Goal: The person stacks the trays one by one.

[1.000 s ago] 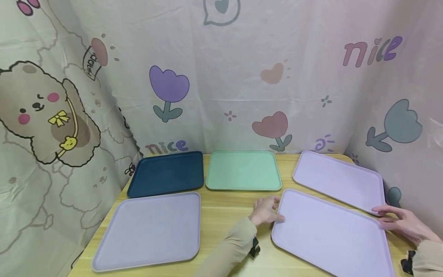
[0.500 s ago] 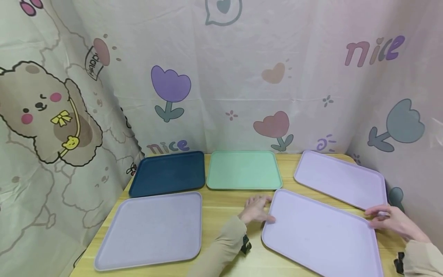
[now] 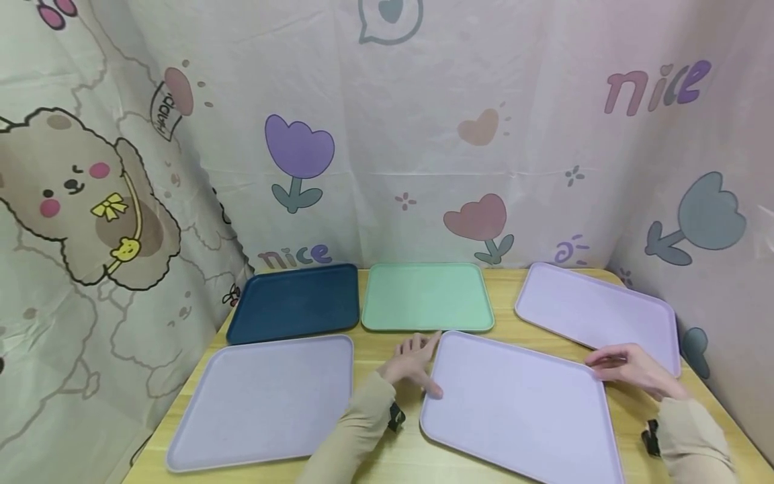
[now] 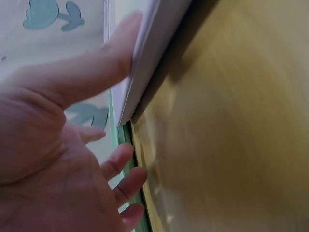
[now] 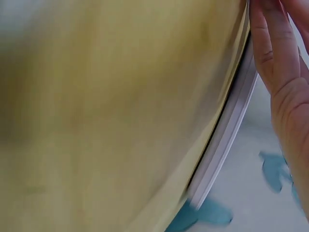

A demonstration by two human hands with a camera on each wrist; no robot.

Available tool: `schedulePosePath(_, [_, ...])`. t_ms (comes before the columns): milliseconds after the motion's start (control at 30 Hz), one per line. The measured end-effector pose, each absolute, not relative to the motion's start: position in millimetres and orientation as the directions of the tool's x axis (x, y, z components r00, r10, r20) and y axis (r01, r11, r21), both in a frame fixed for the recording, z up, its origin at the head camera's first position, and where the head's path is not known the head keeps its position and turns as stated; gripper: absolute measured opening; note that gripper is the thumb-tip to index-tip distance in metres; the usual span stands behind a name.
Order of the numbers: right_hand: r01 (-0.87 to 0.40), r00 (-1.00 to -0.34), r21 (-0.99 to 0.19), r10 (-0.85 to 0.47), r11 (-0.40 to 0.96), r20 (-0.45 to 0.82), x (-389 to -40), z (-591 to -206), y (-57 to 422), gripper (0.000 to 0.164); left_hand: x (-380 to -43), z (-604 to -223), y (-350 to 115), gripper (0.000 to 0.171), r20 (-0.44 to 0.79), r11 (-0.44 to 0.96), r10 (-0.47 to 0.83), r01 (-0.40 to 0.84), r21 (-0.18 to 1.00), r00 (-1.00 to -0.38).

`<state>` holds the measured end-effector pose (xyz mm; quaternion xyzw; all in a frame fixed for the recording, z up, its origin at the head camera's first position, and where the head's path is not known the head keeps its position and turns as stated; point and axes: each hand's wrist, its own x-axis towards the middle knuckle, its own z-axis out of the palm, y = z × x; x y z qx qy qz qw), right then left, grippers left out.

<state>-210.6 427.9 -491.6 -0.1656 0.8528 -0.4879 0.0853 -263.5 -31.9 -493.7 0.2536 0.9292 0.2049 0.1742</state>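
Note:
A lilac tray (image 3: 520,410) lies slightly turned on the table, front right of centre. At its left edge is my left hand (image 3: 411,366), its thumb touching the rim and its other fingers spread beside the far left corner. The left wrist view shows that thumb (image 4: 104,65) against the tray's side (image 4: 154,53), the fingers loose. My right hand (image 3: 635,370) touches the same tray's far right corner with extended fingers. In the right wrist view the fingers (image 5: 277,53) look fairly straight; what their tips touch is partly cut off.
Along the back of the wooden table (image 3: 387,363) lie a dark blue tray (image 3: 296,302), a mint green tray (image 3: 428,297) and another lilac tray (image 3: 605,312), set at an angle. A greyish lilac tray (image 3: 266,403) lies front left. A printed curtain (image 3: 387,134) surrounds the table.
The front right lilac tray has slid left along the table, with both hands moving along at its edges, and lies nearer the greyish lilac tray. The other trays have stayed put.

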Motion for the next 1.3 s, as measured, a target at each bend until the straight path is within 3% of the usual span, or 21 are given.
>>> schedulePosePath(333, [-0.284,-0.908,-0.824,-0.413,0.49,0.068,-245,-489,374,0.025,-255,-470,-74,0.135,-0.311,0.844,0.52,0.422,0.332,-0.795])
schedulePosePath(700, [-0.287,-0.9,-0.817,-0.433,0.499,0.052,-270,-484,322,0.026,-254,-471,-118,0.131,-0.319,0.867,0.483,0.397,0.3,-0.815])
schedulePosePath(833, [-0.294,-0.907,-0.781,-0.419,0.551,0.045,-268,-475,312,0.031,-248,-462,-132,0.131,-0.304,0.861,0.49,0.4,0.314,-0.817])
schedulePosePath(967, [-0.19,-0.925,-0.779,-0.374,0.597,-0.062,-255,-464,318,0.04,-246,-461,-142,0.132,-0.265,0.83,0.523,0.413,0.374,-0.81])
schedulePosePath(1100, [-0.108,-0.886,-0.835,-0.434,0.539,-0.165,-245,-465,320,0.05,-247,-458,-149,0.124,-0.259,0.809,0.537,0.404,0.428,-0.803])
schedulePosePath(1300, [-0.16,-0.846,-0.87,-0.519,0.467,-0.123,-242,-477,311,0.062,-251,-462,-155,0.112,-0.271,0.796,0.544,0.385,0.468,-0.794])
